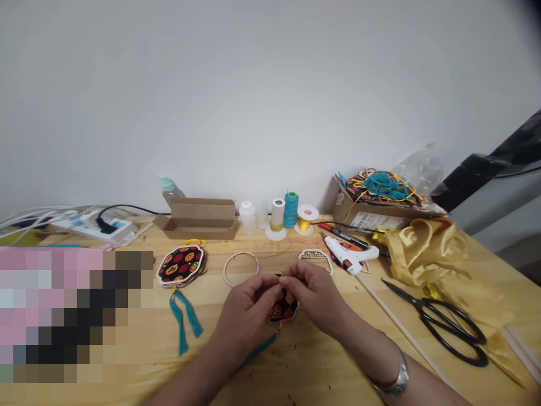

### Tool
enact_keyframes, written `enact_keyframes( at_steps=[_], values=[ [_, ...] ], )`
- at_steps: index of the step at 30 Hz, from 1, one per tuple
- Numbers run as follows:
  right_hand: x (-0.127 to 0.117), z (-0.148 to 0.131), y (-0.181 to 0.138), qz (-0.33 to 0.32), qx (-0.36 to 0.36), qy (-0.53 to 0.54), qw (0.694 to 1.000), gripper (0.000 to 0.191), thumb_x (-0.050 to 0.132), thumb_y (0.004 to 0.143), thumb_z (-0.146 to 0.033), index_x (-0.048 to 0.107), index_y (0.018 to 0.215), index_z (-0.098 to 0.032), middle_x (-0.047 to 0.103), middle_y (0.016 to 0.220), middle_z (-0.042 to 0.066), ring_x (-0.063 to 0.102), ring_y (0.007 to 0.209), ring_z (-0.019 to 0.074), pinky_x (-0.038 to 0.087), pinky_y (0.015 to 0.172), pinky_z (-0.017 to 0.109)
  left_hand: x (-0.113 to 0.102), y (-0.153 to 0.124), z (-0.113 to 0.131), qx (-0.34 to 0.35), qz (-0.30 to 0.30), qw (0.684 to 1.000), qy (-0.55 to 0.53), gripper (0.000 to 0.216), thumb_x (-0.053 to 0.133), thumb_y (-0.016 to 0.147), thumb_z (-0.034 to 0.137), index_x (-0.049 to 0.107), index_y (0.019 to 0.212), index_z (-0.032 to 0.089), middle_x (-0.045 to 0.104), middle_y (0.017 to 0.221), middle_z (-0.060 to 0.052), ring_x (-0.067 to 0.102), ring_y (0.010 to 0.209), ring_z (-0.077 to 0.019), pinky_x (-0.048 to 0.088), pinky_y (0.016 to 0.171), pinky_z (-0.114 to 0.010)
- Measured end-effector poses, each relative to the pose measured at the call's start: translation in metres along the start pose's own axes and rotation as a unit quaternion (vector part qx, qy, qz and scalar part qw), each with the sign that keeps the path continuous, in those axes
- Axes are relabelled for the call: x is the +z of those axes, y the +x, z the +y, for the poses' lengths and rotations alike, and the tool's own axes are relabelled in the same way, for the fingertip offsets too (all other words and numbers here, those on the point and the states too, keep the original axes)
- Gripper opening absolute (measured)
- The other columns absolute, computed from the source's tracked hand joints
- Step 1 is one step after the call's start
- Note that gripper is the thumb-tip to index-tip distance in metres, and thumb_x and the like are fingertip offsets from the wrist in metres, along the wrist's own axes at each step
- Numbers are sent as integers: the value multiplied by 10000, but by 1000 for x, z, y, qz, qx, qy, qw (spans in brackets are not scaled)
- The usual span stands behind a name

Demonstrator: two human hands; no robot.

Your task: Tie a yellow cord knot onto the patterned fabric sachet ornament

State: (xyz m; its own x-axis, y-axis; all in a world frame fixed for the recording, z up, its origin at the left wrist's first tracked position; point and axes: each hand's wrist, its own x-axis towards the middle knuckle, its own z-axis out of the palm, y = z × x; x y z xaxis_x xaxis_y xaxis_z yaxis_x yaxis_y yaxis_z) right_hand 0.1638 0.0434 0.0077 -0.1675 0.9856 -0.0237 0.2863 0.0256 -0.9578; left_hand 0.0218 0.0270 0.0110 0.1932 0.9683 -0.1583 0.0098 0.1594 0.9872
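My left hand [251, 307] and my right hand [313, 293] meet over the middle of the table, fingertips pinched close together. Between and just below them shows a dark, red-and-orange patterned fabric ornament [284, 309] with a pale edge. A teal tassel [262, 348] hangs from its lower end, partly behind my left wrist. Whatever fine piece the fingertips pinch at the ornament's top is too small to make out. Left of my hands lie a thin wooden ring [226, 270] and a similar patterned ornament [181, 266] with a teal tassel [180, 321].
At the right lie a white glue gun [350, 254], black scissors [439, 324] and gold satin cloth [435, 248]. Along the wall stand an open cardboard box [203, 220], a white bottle [248, 219], a teal thread spool [291, 210] and a filled carton [359, 211]. A wooden lattice frame [316, 260] lies nearby.
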Motion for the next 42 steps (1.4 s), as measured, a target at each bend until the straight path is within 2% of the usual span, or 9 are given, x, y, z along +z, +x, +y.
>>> enact_keyframes(
  at_steps=[7,12,19,25,30,32,37,40,42],
  values=[
    [0,-4,1,-37,64,125,989,122,569,695,-243,504,629,-164,512,494,-48,451,438,73,351,416,185,-1,0,1,-52,-19,995,-81,145,611,736,264,673,749,134,660,681,-33,551,600,-117,411,552,-206],
    [-2,-11,1,-59,130,186,972,117,583,660,-240,506,619,-162,491,442,-73,382,347,37,265,340,153,-1,0,-4,-59,-23,993,-101,165,626,741,280,672,741,122,623,616,-12,413,464,-46,268,417,-162],
    [-4,-11,0,-92,151,237,955,165,624,651,-279,516,644,-154,507,456,-66,407,354,33,258,336,142,-3,1,-1,-54,-55,987,-139,123,623,746,233,668,692,133,631,625,-21,534,580,-93,372,524,-182],
    [-4,-10,0,-102,139,218,961,208,621,674,-333,509,666,-157,514,489,-53,414,379,44,276,357,157,-3,0,-1,-55,-54,985,-157,113,624,739,221,671,691,131,637,621,-21,552,587,-101,412,558,-193],
    [-9,-6,2,-65,6,26,998,212,491,804,-313,568,693,-150,572,618,-2,473,536,85,358,488,206,-3,3,3,-68,30,981,-180,78,677,684,213,671,665,137,598,543,21,479,472,-48,366,457,-140],
    [-12,-5,1,-34,-52,-82,995,212,480,824,-283,590,692,-159,589,647,2,499,614,105,368,559,228,-4,4,4,-65,49,981,-175,70,689,667,202,666,647,140,576,520,43,395,403,-16,295,388,-122],
    [-7,-9,-13,-1,-87,-218,972,261,420,875,-299,548,678,-186,574,610,-13,489,567,109,319,522,234,-3,5,7,-66,80,981,-163,96,704,643,218,666,658,131,547,486,51,323,367,-5,220,344,-127],
    [4,-7,-24,7,-183,-302,936,202,404,887,-243,542,747,-197,591,667,-6,498,584,123,311,531,250,-3,5,3,-72,95,978,-169,123,708,637,236,657,656,126,505,438,57,309,356,-8,200,342,-132],
    [11,-1,-29,31,-296,-390,871,118,430,860,-178,529,795,-181,587,696,25,495,607,155,299,532,276,-3,5,0,-80,86,977,-178,146,699,649,263,656,688,128,583,522,19,364,384,-18,234,363,-136]
  ],
)
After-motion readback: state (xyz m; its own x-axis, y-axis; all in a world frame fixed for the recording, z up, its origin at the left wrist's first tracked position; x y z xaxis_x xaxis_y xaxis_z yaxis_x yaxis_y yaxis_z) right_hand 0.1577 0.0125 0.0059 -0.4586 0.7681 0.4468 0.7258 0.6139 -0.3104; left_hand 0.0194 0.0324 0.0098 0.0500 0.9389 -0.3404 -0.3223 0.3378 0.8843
